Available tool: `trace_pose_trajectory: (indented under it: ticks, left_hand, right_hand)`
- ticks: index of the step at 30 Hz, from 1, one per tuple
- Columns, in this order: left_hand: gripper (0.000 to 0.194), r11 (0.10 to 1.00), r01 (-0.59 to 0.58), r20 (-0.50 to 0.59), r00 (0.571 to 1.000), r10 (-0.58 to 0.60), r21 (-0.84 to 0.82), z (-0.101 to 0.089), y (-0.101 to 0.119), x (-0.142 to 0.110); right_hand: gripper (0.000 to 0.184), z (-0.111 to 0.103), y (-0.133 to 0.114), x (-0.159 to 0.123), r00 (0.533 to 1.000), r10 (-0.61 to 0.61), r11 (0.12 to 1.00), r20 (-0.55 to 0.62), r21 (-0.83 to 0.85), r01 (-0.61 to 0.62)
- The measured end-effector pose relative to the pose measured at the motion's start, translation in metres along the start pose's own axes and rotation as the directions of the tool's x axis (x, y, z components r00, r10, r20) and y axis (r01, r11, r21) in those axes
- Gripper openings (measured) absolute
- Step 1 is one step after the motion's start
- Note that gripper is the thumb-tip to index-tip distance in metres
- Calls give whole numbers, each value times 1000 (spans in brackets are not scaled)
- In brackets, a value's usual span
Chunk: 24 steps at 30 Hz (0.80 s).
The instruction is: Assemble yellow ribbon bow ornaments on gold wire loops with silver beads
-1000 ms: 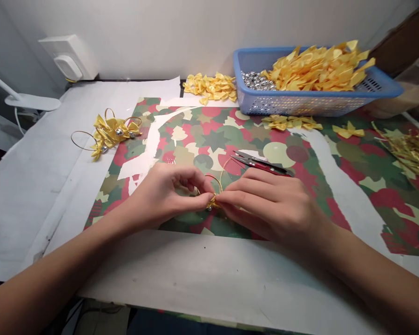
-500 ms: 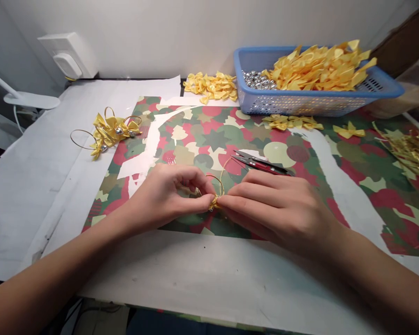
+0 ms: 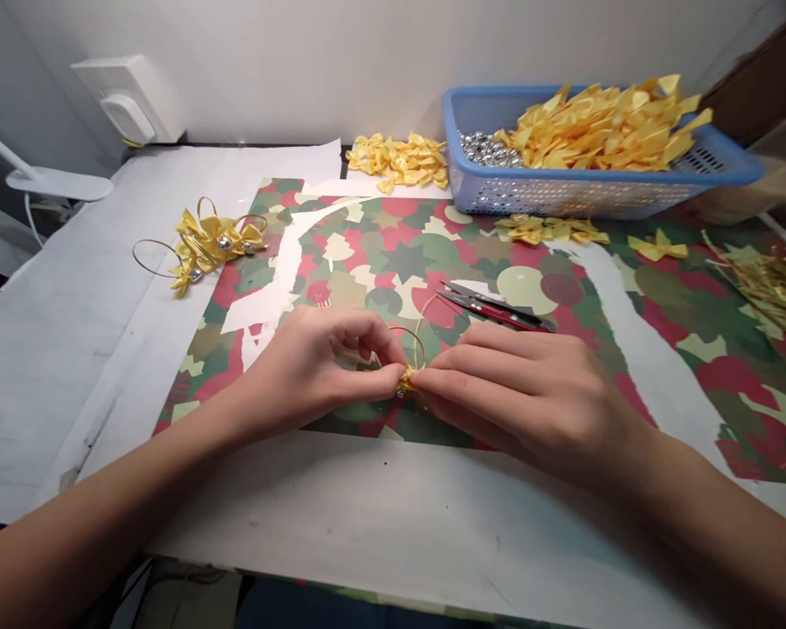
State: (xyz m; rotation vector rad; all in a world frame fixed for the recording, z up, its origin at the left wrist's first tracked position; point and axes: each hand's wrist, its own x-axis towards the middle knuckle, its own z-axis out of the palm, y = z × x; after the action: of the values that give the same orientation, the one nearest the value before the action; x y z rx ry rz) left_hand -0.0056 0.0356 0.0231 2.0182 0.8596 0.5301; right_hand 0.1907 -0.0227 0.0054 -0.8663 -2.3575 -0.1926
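Observation:
Between my fingertips is a small yellow bow [image 3: 407, 379] with a silver bell [image 3: 400, 393] below it and a thin gold cord loop [image 3: 419, 339] rising behind. My left hand [image 3: 341, 358] pinches the bow from the left, thumb and forefinger closed on it. From the right, the fingertips of my right hand [image 3: 524, 384] press together on the same bow. Fingers cover most of the bow. Just beyond my right hand, red-handled thread snips [image 3: 498, 308] lie on the patterned paper [image 3: 393, 262].
A blue basket [image 3: 603, 192] holds yellow bows and silver bells at the back. Loose bows [image 3: 399, 162] lie beside it. Bows with bells and gold loops [image 3: 210, 240] are heaped at left. Gold cords [image 3: 779, 288] lie at right. A white lamp base [image 3: 58, 182] stands far left.
Both hands keep their pinch on the bow with almost no movement. The whole view has shifted very slightly.

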Motion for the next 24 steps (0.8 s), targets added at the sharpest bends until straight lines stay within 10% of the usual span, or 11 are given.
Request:
trace_pose_trajectory:
  ticks: [24]
  left_hand:
    - [7,996,-57,-10,998,58,67,-2,-3,1]
  right_hand:
    - [12,0,1,1,998,51,997,46,62,-54]
